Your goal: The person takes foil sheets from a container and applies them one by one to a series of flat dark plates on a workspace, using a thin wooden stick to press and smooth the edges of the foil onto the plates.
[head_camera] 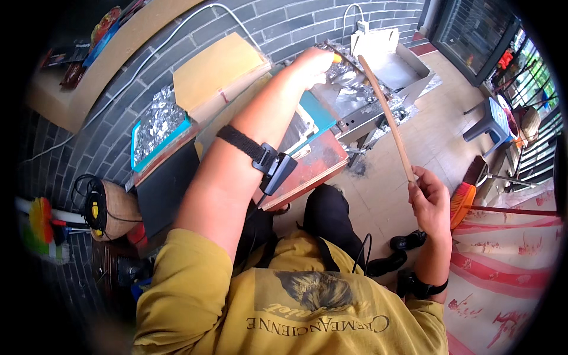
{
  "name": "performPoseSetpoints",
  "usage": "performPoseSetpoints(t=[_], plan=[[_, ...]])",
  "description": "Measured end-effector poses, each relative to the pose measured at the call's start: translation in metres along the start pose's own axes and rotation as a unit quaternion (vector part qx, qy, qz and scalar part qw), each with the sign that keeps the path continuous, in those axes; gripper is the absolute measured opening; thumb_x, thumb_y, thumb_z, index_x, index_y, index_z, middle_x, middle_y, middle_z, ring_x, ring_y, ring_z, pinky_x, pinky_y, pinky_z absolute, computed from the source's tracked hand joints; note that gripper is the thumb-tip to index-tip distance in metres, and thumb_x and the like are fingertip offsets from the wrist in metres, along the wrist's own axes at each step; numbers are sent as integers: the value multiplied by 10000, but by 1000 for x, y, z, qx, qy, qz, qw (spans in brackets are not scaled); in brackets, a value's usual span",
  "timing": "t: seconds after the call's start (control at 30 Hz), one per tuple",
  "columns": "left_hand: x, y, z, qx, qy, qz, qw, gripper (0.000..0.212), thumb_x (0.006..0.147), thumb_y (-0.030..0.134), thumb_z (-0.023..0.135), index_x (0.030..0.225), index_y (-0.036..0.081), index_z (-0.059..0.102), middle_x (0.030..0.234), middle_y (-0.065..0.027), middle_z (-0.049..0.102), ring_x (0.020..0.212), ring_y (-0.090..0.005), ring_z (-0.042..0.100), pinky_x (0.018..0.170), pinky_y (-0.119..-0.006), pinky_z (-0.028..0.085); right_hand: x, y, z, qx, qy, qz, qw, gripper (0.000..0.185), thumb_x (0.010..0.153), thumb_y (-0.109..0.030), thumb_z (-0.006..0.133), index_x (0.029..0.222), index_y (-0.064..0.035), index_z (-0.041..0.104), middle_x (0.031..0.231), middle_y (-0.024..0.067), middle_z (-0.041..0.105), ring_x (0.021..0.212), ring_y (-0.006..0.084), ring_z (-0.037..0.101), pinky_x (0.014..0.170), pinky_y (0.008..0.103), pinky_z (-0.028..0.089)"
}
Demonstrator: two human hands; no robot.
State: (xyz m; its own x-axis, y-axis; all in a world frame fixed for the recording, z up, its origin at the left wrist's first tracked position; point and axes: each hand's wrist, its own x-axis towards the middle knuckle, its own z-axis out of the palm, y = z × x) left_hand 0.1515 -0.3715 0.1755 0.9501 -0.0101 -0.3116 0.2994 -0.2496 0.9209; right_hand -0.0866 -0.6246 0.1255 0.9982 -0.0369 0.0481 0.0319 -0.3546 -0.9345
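My right hand (429, 199) grips the lower end of a long, thin, slightly curved wooden stick (387, 111). The stick slants up and away, its far tip in front of the metal work surface. My left hand (314, 66) is stretched out over the bench, fingers curled round a small orange-yellow piece (337, 58), perhaps a tool handle; most of it is hidden. Just past that hand, a dark narrow bar (348, 58) lies diagonally above crumpled silvery foil (353, 80). Whether the hand touches the bar cannot be told.
A teal board (317, 111) and a reddish wooden board (317, 155) lie under my left arm. Left stand a cardboard box (217, 73) and a blue tray (164, 162) of foil scraps. An open box (406, 66), a plastic stool (490, 120) and a broom (463, 199) are right.
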Motion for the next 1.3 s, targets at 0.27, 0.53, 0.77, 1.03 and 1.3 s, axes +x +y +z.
performPoseSetpoints(t=[0.27, 0.53, 0.77, 1.03, 1.3], plan=[[-89, -38, -71, 268, 80, 246, 928, 530, 871, 204, 633, 1308, -39, 457, 1260, -199, 564, 1140, -228, 570, 935, -323, 468, -21, -6, 7, -1, -136, 5, 991, 257, 792, 82, 580, 1047, 69, 607, 595, -8, 472, 556, 42, 415, 510, 216, 352], [-183, -141, -91, 260, 169, 316, 897, 427, 829, 113, 657, 1228, 16, 539, 1174, -184, 610, 1052, -288, 610, 894, -368, 482, -28, -12, 26, -50, -204, 13, 978, 284, 787, 62, 585, 1067, 46, 624, 612, -30, 439, 563, 42, 399, 522, 210, 349], [-189, -233, -195, 102, 422, 18, 901, 541, 885, 171, 600, 1341, -44, 402, 1201, -189, 584, 1032, -208, 598, 838, -312, 480, -28, -22, 36, -20, -214, 14, 976, 296, 835, 62, 556, 1127, 32, 598, 639, -51, 463, 588, 35, 413, 551, 193, 339], [-193, -249, -205, -83, 342, 23, 936, 629, 872, 200, 638, 1363, -71, 354, 1118, -138, 602, 995, -194, 596, 811, -313, 479, 1, -65, 70, -44, -217, -122, 967, 257, 853, 40, 585, 1109, 17, 579, 673, -59, 459, 610, 24, 374, 548, 189, 319], [-176, -247, -199, -84, 329, 61, 939, 772, 721, 207, 793, 1334, -70, 413, 958, -137, 687, 837, -159, 652, 740, -299, 505, 52, -102, 105, -22, -243, -237, 940, 133, 942, -99, 547, 993, -24, 645, 708, -60, 487, 658, 36, 398, 604, 191, 323]])
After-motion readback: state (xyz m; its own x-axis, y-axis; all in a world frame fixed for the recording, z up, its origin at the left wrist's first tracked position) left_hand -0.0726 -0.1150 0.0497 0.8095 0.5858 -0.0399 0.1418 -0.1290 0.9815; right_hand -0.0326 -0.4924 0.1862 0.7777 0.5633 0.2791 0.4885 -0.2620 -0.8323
